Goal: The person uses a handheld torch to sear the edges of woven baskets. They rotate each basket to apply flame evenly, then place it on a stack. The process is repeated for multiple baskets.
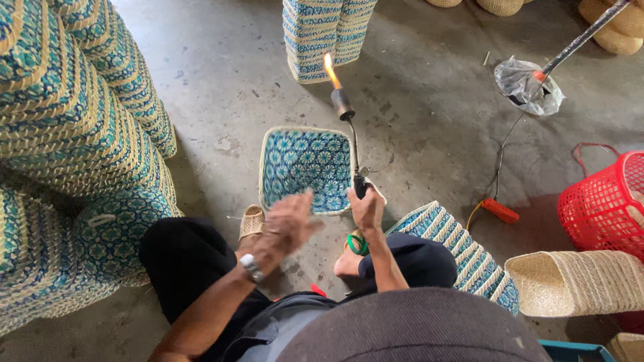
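A square woven basket [308, 167] in blue and cream sits on the concrete floor in front of my knees, its patterned inside facing up. My right hand [365, 204] grips the handle of a gas torch [346, 114], whose nozzle points away from me with an orange flame burning at its tip, above the basket's far right corner. My left hand [290, 224] hovers open and blurred over the basket's near edge, fingers spread, a watch on its wrist. It holds nothing.
Tall stacks of blue and cream woven baskets [74, 154] fill the left side. Another stack [322, 37] stands beyond the flame. A flattened woven basket [463, 251] lies by my right knee, a plain straw one [577, 281] and a red plastic basket [604, 204] further right.
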